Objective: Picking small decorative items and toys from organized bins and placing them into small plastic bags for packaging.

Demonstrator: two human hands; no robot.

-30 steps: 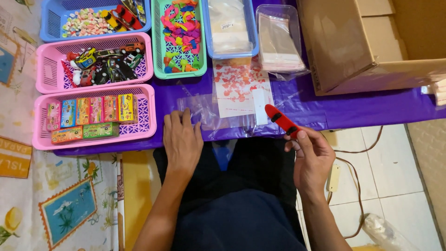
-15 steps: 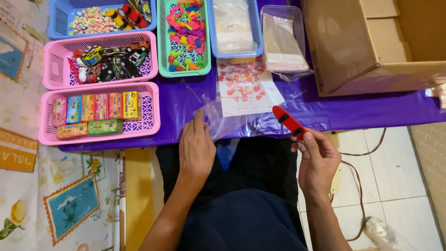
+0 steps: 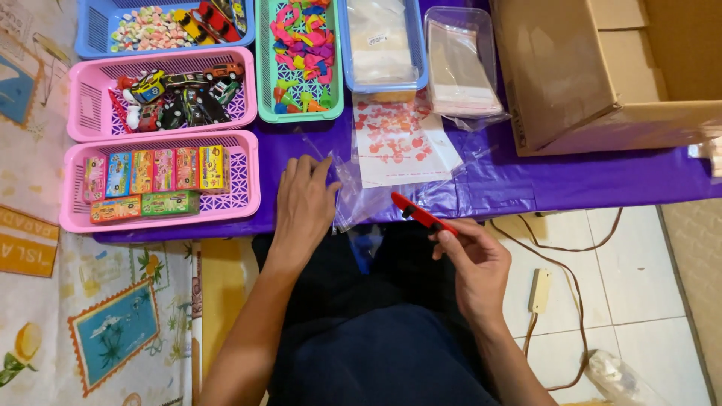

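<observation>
My right hand (image 3: 474,267) holds a slim red and black object (image 3: 420,213) by its near end, its tip pointing up-left toward the table edge. My left hand (image 3: 303,203) rests flat on the purple tablecloth (image 3: 526,180), fingers on the edge of a clear plastic bag (image 3: 361,199). A white card with red prints (image 3: 395,139) lies partly under that bag, just beyond both hands.
Left: pink basket of small colourful boxes (image 3: 150,177), pink basket of toy cars (image 3: 177,94), blue basket of candies (image 3: 150,26). Centre: green basket of bright balloons (image 3: 301,56), blue tray of clear bags (image 3: 380,45), clear tub (image 3: 462,64). Right: open cardboard box (image 3: 587,75). Cable and switch on the floor (image 3: 538,289).
My left hand stays on the bag while my right hand has brought the red object slightly left, closer to the bag. The view has shifted a little.
</observation>
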